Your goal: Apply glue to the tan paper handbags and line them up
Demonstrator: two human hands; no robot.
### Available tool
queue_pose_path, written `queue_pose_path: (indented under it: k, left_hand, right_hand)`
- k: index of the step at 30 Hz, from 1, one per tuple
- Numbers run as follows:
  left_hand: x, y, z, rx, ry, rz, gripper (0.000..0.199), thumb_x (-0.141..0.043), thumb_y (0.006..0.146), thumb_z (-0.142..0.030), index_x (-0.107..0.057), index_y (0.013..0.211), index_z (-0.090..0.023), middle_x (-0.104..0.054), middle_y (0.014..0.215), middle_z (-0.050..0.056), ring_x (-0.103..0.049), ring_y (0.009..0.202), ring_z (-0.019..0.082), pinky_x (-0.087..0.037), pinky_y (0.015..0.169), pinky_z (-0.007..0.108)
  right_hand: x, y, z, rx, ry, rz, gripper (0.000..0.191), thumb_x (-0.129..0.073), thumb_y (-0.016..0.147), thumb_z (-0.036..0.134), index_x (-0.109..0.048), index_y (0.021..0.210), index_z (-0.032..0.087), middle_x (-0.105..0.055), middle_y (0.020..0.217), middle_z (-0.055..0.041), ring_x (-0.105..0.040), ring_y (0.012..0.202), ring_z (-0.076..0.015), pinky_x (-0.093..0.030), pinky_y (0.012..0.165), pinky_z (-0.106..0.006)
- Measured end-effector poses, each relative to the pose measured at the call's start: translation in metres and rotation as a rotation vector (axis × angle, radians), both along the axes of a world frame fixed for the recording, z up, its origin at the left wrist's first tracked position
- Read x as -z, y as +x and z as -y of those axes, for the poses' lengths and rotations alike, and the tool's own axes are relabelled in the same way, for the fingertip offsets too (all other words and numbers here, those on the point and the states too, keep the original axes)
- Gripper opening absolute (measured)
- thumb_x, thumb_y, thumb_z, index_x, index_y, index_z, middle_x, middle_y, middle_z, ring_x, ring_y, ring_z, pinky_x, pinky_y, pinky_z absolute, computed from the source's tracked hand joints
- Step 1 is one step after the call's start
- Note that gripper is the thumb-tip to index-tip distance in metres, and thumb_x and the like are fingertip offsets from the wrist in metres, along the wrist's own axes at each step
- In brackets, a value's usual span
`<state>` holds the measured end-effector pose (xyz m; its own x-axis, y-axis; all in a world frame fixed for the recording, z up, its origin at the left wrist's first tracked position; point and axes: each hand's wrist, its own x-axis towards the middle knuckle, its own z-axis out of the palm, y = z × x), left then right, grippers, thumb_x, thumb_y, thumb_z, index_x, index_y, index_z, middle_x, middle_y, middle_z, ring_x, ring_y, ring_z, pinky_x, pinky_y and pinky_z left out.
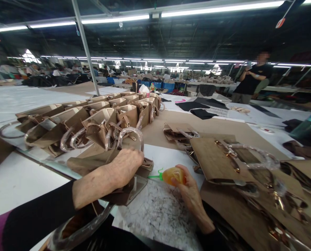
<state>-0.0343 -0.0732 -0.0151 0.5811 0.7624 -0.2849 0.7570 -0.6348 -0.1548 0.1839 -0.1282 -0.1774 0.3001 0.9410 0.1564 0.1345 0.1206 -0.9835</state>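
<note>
My left hand (126, 162) is closed on the upper part of a brown handbag (92, 162), next to its plastic-wrapped handle (131, 134); the fingertips are hidden behind the hand. The bag lies tilted at the table's near side. In my right hand (188, 188) is a squeeze bottle (172, 176) of amber liquid, held on its side. Its thin green nozzle points left and reaches the bag's edge; whether it touches cannot be made out. Below both hands lies a stained white sheet (157, 216). Another wrapped handle (79, 226) loops near my body.
Rows of brown handbags (100, 120) stand at the left and back. More bags (213, 157) lie piled on the right. Black fabric pieces (194, 104) rest farther back. A slanted metal post (84, 45) rises behind the rows. A person (252, 80) stands back right.
</note>
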Motion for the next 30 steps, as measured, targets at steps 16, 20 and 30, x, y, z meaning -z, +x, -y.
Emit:
queue_pose_path:
  k: [16,20,30]
  left_hand:
    - [0.014,-0.011,0.010,0.038,0.074,0.023,0.035,-0.060,0.060,-0.003,-0.056,0.094,-0.010,-0.063,0.097,0.013,-0.059,0.090,0.028,-0.049,0.079,0.038]
    - [0.012,-0.011,0.012,0.029,0.057,0.011,0.037,-0.060,0.059,-0.003,-0.056,0.095,-0.011,-0.063,0.098,0.013,-0.059,0.092,0.029,-0.050,0.076,0.038]
    - [0.008,-0.009,0.019,-0.004,0.025,-0.007,0.034,-0.058,0.064,-0.004,-0.056,0.097,-0.010,-0.063,0.099,0.012,-0.058,0.093,0.029,-0.050,0.081,0.040]
  right_hand:
    - [0.007,0.003,0.008,-0.011,-0.091,-0.167,0.050,-0.076,0.066,0.040,-0.056,0.107,0.021,-0.064,0.087,-0.0016,-0.059,0.079,-0.0233,-0.049,0.073,-0.034]
    - [0.007,-0.003,0.012,-0.017,-0.109,-0.199,0.049,-0.077,0.066,0.039,-0.057,0.106,0.021,-0.064,0.084,-0.0004,-0.058,0.076,-0.0221,-0.048,0.070,-0.032]
    - [0.006,-0.002,0.018,-0.039,-0.174,-0.286,0.050,-0.080,0.062,0.038,-0.057,0.102,0.020,-0.063,0.083,-0.0007,-0.057,0.073,-0.0215,-0.048,0.065,-0.031]
